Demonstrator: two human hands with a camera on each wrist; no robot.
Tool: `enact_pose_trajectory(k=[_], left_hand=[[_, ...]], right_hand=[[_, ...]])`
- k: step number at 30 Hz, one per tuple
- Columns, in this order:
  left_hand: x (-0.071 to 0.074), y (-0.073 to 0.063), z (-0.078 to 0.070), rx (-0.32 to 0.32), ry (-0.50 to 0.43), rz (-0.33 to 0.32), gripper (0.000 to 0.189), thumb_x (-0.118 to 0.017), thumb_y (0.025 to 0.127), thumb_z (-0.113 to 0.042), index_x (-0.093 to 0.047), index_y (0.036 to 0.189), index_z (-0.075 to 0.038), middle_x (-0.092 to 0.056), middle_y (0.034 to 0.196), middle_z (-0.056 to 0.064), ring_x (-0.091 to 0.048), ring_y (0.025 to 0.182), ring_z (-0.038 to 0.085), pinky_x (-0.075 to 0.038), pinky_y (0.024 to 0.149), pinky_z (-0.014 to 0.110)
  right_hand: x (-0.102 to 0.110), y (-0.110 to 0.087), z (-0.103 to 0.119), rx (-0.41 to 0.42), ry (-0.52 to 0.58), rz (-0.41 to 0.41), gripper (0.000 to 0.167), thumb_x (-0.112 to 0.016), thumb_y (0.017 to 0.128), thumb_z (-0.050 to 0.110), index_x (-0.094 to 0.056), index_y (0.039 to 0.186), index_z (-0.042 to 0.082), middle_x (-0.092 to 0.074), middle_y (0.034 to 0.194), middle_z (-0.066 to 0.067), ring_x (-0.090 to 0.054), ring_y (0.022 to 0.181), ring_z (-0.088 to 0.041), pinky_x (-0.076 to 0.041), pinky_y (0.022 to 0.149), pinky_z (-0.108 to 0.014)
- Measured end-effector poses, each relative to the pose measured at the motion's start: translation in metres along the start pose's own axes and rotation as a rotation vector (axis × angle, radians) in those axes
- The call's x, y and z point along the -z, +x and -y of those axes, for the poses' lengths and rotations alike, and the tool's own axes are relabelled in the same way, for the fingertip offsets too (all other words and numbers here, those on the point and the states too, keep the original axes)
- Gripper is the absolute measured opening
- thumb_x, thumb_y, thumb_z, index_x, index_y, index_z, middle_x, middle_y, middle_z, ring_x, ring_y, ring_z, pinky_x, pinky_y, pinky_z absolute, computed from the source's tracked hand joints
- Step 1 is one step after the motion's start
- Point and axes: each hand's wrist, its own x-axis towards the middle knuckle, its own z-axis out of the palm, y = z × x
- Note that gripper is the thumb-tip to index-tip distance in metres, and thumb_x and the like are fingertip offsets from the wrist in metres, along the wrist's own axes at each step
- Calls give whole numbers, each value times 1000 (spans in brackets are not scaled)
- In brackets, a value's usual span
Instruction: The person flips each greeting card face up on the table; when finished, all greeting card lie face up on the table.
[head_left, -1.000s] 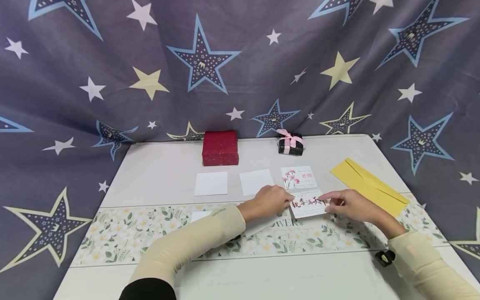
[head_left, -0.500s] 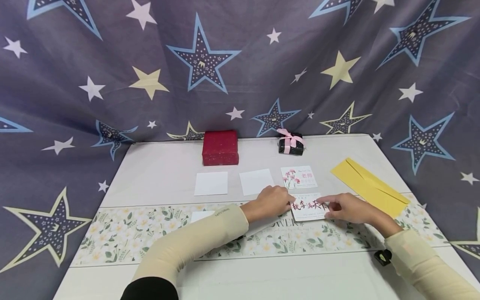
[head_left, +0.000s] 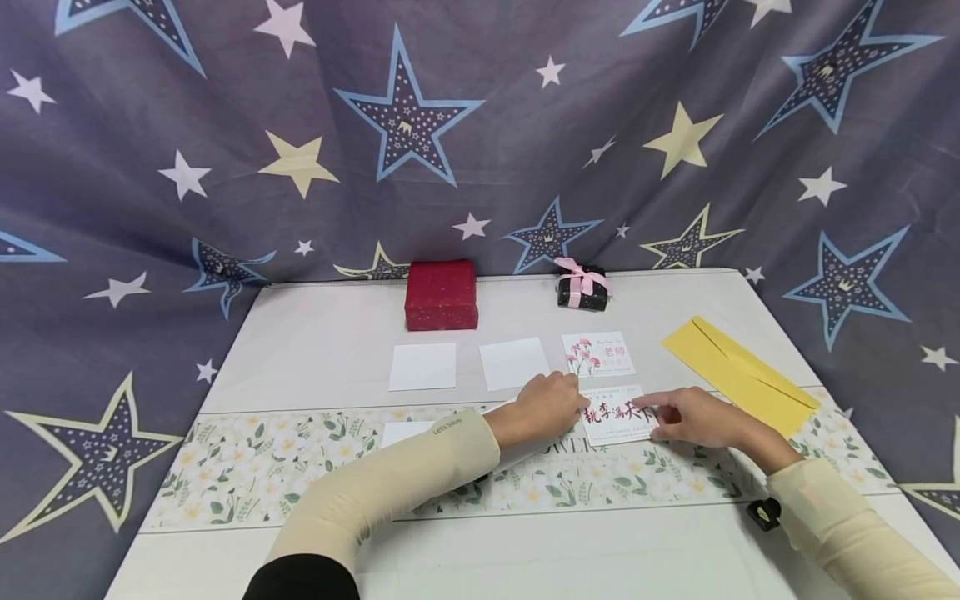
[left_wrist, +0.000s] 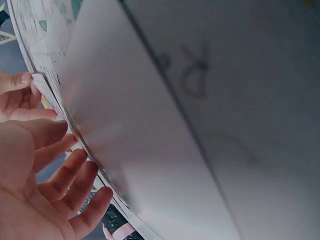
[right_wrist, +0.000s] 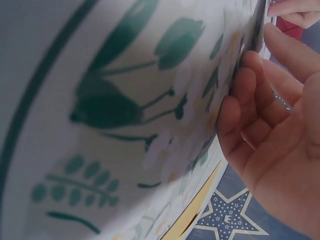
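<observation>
A white greeting card with red Chinese lettering (head_left: 619, 423) lies nearly flat on the floral band of the tablecloth. My left hand (head_left: 546, 407) holds its left edge, thumb and index fingertip at the border and the other fingers loosely bent. At the opposite edge my right hand (head_left: 693, 415) grips the card, the index finger on top and the thumb near the lower corner. Just beyond it lies a card with pink flowers (head_left: 597, 355). A blank white card (head_left: 513, 364) is behind my left hand, and another white card (left_wrist: 120, 120) lies beneath that wrist.
A yellow envelope (head_left: 738, 373) lies to the right. At the back stand a dark red box (head_left: 441, 296) and a small black box with a pink ribbon (head_left: 582, 288). More white cards (head_left: 422, 367) lie at left, one partly under the sleeve. A star-patterned curtain (head_left: 480, 150) hangs behind.
The lettered card has come down from a slight tilt to lie flatter, a little nearer the front. Both hands moved slightly with it; the other things stay put.
</observation>
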Motion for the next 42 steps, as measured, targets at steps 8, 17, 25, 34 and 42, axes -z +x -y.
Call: enact_pose_trajectory(k=[8, 17, 25, 34, 42], left_hand=[[5, -2, 0, 4, -2, 12, 30, -58, 103, -33, -71, 130, -29, -67, 109, 0, -60, 88, 15, -53, 73, 30], [8, -7, 5, -7, -94, 53, 33, -57, 104, -32, -68, 134, -27, -67, 118, -1, -62, 101, 15, -54, 87, 32], [9, -18, 20, -35, -188, 31, 32, -61, 102, -29, -68, 133, -23, -68, 119, 0, -66, 105, 15, -55, 89, 31], [15, -35, 49, 10, -227, -40, 34, -63, 100, -22, -70, 133, -20, -71, 125, 4, -67, 114, 20, -56, 95, 36], [17, -51, 79, 140, -317, -68, 33, -66, 99, -19, -70, 131, -16, -70, 127, 6, -66, 119, 22, -55, 100, 39]], right_hand=[[1, 2, 2, -14, -17, -7, 51, -78, 90, 25, -65, 138, 15, -50, 65, 8, -39, 56, -3, -36, 54, -21], [6, 6, 3, -20, 5, -8, 47, -75, 93, 23, -65, 137, 9, -51, 65, 8, -39, 55, -4, -36, 53, -21], [15, 20, 13, 45, -26, -26, 45, -70, 96, 17, -62, 137, 2, -55, 68, 9, -42, 56, -2, -41, 56, -22], [25, 50, 29, 110, -65, -40, 44, -67, 98, 16, -60, 139, 1, -67, 79, 1, -49, 61, -4, -45, 63, -24], [30, 75, 44, 140, -108, -48, 47, -69, 98, 19, -60, 140, 2, -70, 84, 5, -55, 68, -5, -48, 66, -25]])
